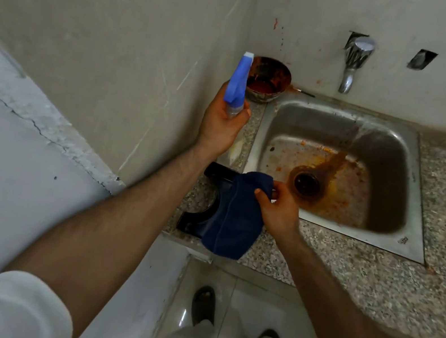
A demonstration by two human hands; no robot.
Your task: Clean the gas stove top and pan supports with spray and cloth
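My left hand [222,122] grips a spray bottle with a blue trigger head [238,82], raised above the counter's left end near the wall. A black pan support [205,192] lies on the speckled granite counter [347,268] to the left of the sink. A dark blue cloth [232,218] is draped over the support and hides its right part. My right hand [279,207] pinches the cloth at its upper right corner, by the sink's front left rim. The stove top is not in view.
A stained steel sink [334,170] with an orange-brown streak to its drain is set in the counter. A dirty bowl [267,79] with red residue stands in the back corner. A tap [353,63] juts from the wall. My feet show on the floor tiles below.
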